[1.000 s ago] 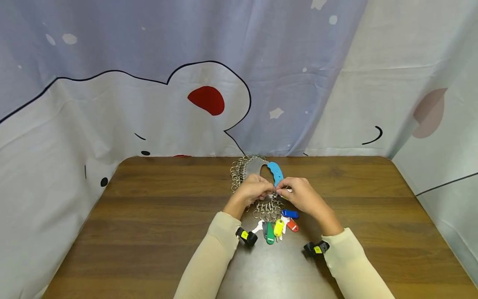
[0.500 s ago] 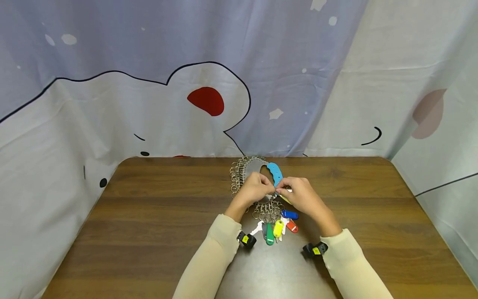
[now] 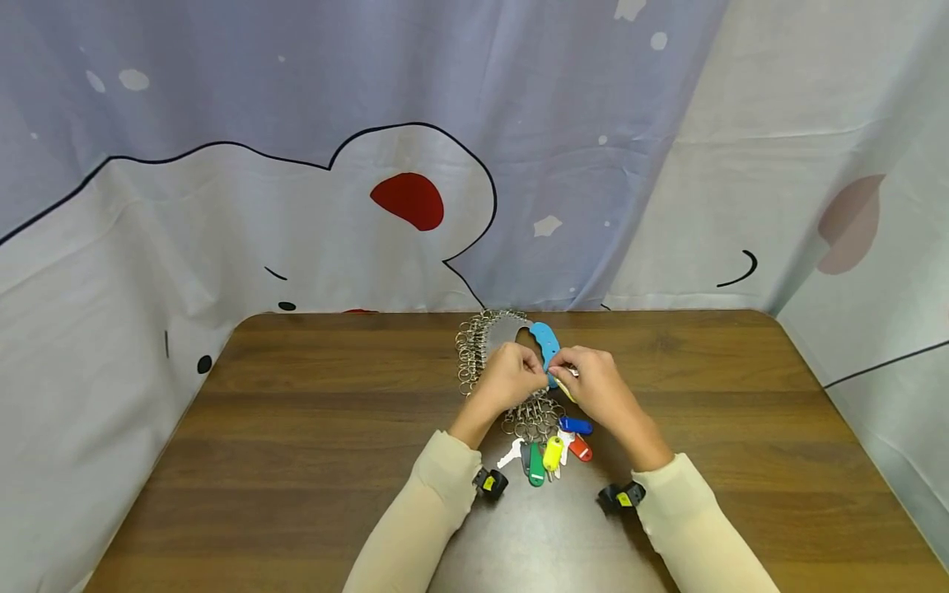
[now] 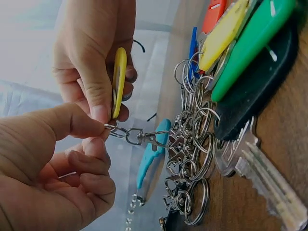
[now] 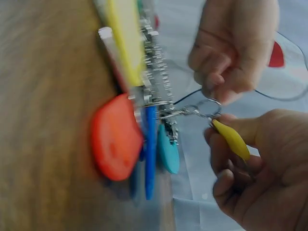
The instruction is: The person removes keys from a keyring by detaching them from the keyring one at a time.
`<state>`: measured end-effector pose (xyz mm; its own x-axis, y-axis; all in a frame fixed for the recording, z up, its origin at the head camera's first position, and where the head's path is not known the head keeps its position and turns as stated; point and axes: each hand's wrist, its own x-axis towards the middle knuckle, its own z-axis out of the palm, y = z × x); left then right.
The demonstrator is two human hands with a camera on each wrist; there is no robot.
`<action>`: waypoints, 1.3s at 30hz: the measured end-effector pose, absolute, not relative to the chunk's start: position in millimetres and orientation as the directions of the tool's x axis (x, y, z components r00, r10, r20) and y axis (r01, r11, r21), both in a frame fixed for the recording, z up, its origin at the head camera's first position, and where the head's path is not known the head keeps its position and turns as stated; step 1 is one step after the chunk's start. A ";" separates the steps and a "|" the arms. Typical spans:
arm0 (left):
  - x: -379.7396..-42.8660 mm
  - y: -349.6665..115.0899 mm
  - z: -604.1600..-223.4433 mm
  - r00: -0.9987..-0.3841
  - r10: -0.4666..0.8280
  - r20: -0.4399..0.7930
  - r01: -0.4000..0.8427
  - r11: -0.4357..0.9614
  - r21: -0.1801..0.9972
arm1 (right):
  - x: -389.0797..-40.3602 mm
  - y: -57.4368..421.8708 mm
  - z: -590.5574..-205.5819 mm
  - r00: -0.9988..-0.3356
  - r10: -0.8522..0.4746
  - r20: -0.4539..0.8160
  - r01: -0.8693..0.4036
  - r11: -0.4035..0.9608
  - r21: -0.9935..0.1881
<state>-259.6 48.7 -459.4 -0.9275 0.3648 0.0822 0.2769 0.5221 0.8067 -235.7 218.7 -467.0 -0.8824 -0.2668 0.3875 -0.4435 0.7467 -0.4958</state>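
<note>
Over the near end of a ring-shaped metal key holder (image 3: pixel 502 329) with a blue handle (image 3: pixel 544 339), both hands meet fingertip to fingertip. My left hand (image 3: pixel 511 375) pinches a small split ring (image 4: pixel 111 128), which hangs from a swivel clasp (image 4: pixel 140 137) on the holder. The right hand (image 3: pixel 593 383) grips a yellow key tag (image 5: pixel 232 138) between thumb and fingers, its end right at the split ring. A thin metal edge (image 5: pixel 249 169) shows below that tag, mostly hidden by the fingers.
Just in front lie tagged keys: green (image 3: pixel 536 465), yellow (image 3: pixel 553 453), blue (image 3: pixel 576 425), red (image 3: pixel 581 448) and a dark one (image 4: pixel 260 82). Several empty clasps and rings (image 3: pixel 469 354) line the holder's left side. A patterned curtain (image 3: pixel 296 222) hangs behind the wooden table (image 3: pixel 334 461).
My left hand has shifted slightly right, its fingers closer to the right hand's. The right hand has turned a little, and more of the yellow key tag shows.
</note>
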 end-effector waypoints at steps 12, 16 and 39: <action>-255.8 47.3 -462.7 -0.912 0.388 0.133 0.339 0.532 0.776 | -237.3 224.7 -466.3 -0.941 -0.207 0.270 -0.332 0.729 -0.599; -254.6 48.9 -464.7 -0.917 0.379 0.120 0.324 0.539 0.778 | -237.3 224.3 -466.3 -0.942 -0.210 0.261 -0.329 0.728 -0.602; -255.2 46.8 -466.1 -0.911 0.370 0.182 0.368 0.532 0.762 | -235.0 219.3 -466.4 -0.933 -0.213 0.290 -0.349 0.732 -0.586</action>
